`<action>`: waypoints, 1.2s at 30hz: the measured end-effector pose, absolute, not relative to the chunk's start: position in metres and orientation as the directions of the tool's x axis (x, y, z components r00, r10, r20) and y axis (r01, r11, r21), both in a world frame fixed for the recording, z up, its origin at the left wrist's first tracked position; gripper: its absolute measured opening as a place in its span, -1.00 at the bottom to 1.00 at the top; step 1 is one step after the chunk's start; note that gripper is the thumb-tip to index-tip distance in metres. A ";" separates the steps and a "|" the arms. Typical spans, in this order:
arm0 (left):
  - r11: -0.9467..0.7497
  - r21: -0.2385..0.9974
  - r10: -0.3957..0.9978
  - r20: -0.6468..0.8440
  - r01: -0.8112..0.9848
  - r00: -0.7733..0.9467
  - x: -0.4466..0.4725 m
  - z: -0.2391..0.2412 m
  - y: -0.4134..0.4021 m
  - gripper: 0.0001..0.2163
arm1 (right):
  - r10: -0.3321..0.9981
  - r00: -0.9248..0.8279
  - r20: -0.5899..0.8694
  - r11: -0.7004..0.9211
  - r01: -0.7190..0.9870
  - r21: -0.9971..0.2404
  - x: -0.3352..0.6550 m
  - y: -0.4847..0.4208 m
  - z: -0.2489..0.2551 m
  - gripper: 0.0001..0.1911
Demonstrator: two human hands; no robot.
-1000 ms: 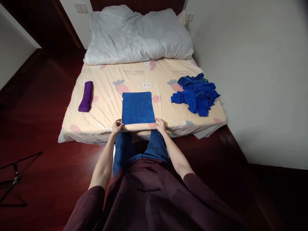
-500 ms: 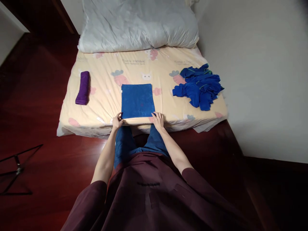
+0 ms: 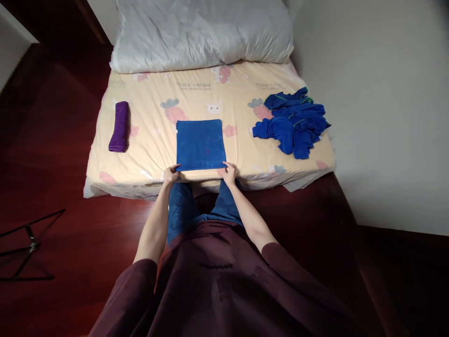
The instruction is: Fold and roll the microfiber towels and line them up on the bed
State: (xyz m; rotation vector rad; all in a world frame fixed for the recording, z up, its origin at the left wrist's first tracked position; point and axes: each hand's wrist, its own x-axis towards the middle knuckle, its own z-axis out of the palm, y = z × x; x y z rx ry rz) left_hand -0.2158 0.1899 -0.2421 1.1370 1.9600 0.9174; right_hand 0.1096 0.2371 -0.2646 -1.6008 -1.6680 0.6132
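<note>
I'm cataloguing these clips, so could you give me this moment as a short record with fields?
left hand: fingers at the near left corner of the blue cloth; grip unclear
right hand: fingers at its near right corner; grip unclear
blue cloth: spread on the bed
purple roll: on the bed, left of the cloth
blue heap: crumpled, right of the cloth
quilt: at the bed's far end

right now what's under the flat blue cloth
The flat blue cloth lies on the yellow patterned bedsheet, which shows around its edges. The patch directly beneath, and anything else there, is covered and cannot be seen.
</note>
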 end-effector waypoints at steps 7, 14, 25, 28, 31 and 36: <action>0.393 0.858 0.874 -0.237 0.330 -0.424 -0.213 -0.241 0.188 -0.64 | 0.978 0.125 0.164 0.093 0.445 -0.891 0.109 0.251 -0.273 -0.62; 0.088 0.875 0.909 0.125 0.475 -0.398 -0.217 -0.246 0.172 -0.76 | 0.951 0.150 0.271 0.164 0.495 -0.853 0.117 0.234 -0.264 -0.67; -0.031 0.790 0.981 0.141 0.613 -0.132 -0.230 -0.253 0.178 -0.74 | 0.936 -0.167 0.311 0.352 0.503 -0.789 0.129 0.255 -0.265 -0.47; -0.059 0.758 0.985 0.150 0.649 -0.085 -0.233 -0.253 0.183 -0.70 | 0.940 -0.182 0.287 0.340 0.499 -0.797 0.128 0.257 -0.272 -0.49; -0.109 0.726 0.975 0.210 0.679 -0.067 -0.232 -0.252 0.187 -0.70 | 0.946 -0.151 0.287 0.324 0.486 -0.812 0.128 0.254 -0.277 -0.52; -0.220 0.763 0.962 0.272 0.608 0.006 -0.224 -0.254 0.193 -0.73 | 0.952 -0.107 0.285 0.302 0.450 -0.840 0.129 0.255 -0.279 -0.53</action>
